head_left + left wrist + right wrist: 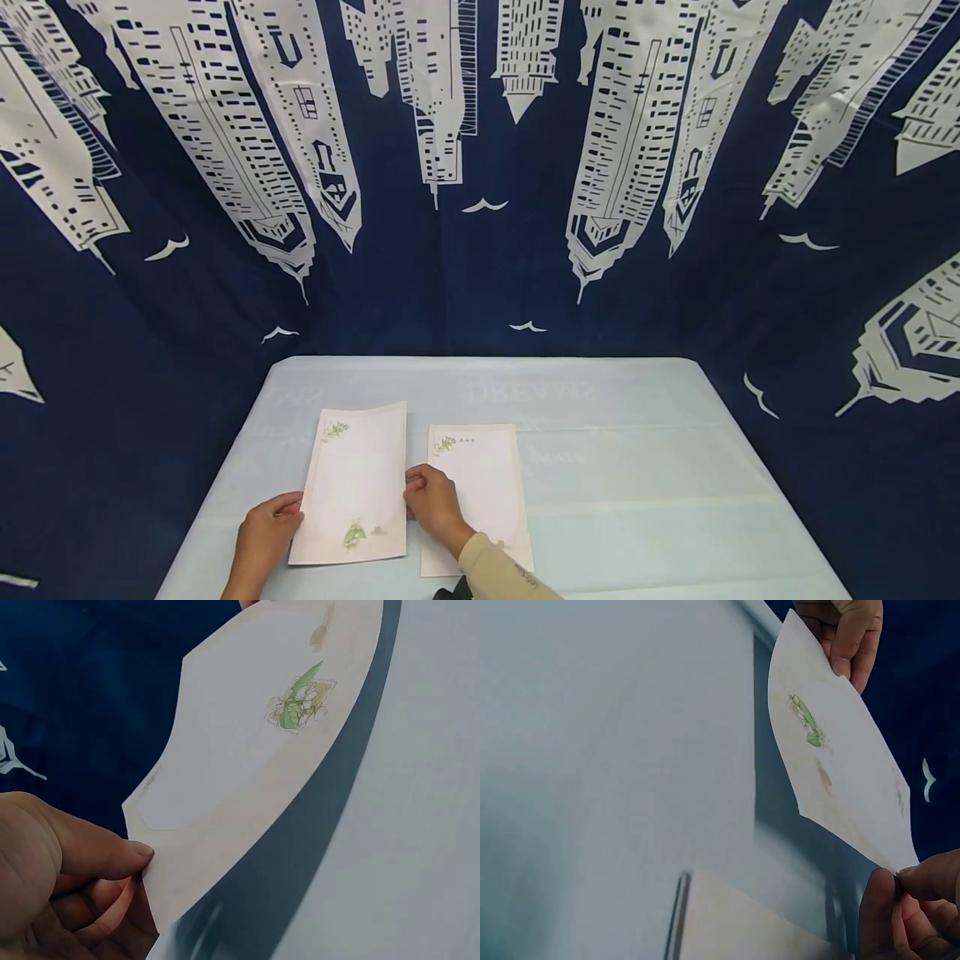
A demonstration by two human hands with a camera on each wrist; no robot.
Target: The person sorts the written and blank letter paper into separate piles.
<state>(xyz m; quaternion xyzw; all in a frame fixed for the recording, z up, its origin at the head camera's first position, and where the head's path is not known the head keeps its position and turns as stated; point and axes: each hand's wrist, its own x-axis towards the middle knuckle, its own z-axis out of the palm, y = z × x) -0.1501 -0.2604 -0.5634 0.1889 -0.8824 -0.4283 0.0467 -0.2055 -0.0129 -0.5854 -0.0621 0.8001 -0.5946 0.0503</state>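
A sheet of cream paper printed with green leaf drawings is held up off the table, slightly bowed. My left hand pinches its left edge between thumb and fingers, as the left wrist view shows close up. At the opposite edge my right hand pinches the paper between thumb and forefinger. Under the right forearm lies a second sheet with a like print, or a stack of them, with small writing near its top; the right wrist view shows some thickness at its edge.
A pale blue cloth with faint lettering covers the table. Behind and beside it hangs a navy cloth printed with white buildings and birds. A small black object shows at the bottom edge, by the right sleeve.
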